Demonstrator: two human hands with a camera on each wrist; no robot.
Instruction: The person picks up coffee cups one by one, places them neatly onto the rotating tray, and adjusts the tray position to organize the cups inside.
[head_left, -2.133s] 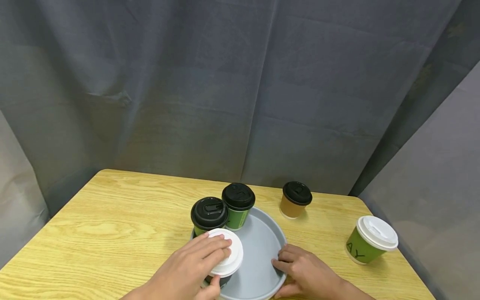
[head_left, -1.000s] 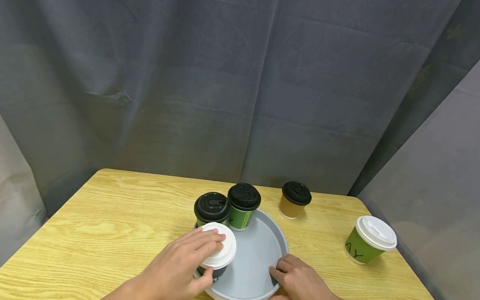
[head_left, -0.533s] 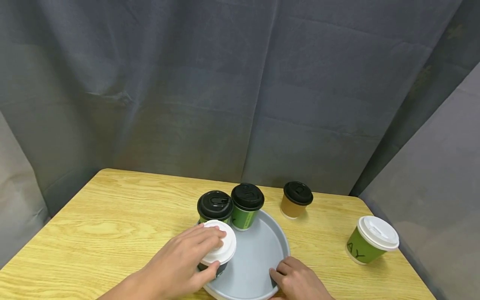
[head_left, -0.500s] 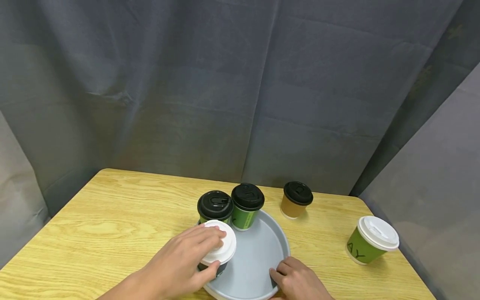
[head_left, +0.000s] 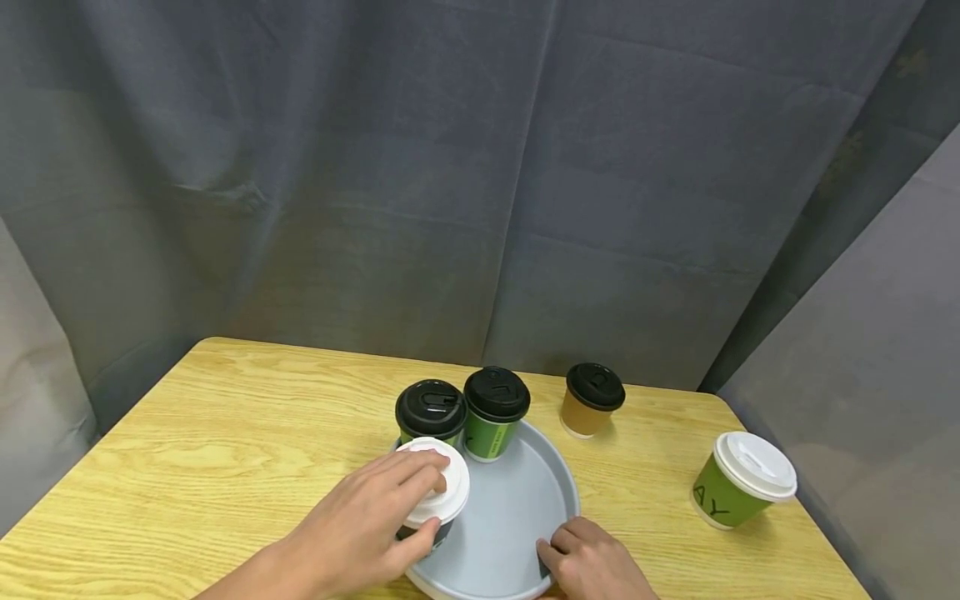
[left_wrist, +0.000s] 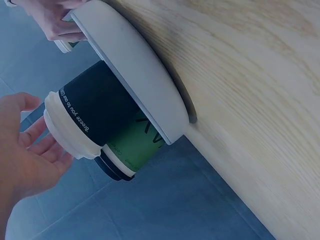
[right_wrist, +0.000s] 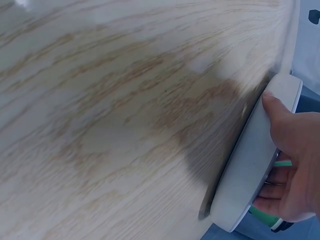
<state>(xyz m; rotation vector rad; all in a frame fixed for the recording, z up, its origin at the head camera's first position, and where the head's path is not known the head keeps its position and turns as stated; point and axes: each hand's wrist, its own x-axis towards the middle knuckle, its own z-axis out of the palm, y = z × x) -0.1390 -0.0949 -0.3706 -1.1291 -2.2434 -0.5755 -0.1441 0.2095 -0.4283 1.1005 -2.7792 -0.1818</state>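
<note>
My left hand (head_left: 367,521) lies over the white lid of a dark paper coffee cup (left_wrist: 97,102), its fingers loosely spread along the lid. In the left wrist view a gap shows between the thumb and the lid. The cup stands upright in a round grey tray (head_left: 510,517). Behind it in the tray stand two green cups with black lids, a left cup (head_left: 430,410) and a right cup (head_left: 491,417). My right hand (head_left: 596,558) grips the tray's right rim, thumb (right_wrist: 275,107) on the outer wall and fingers inside.
An orange-brown cup (head_left: 588,404) with a black lid stands on the wooden table (head_left: 225,467) behind the tray, to the right. Farther right is a green cup (head_left: 731,487) with a white lid. Grey curtains (head_left: 390,208) hang behind the table.
The tray has turned slightly, its green cups shifting right and the dark cup shifting up and left. My left thumb has come away from the dark cup. My right hand has slid nearer the front.
</note>
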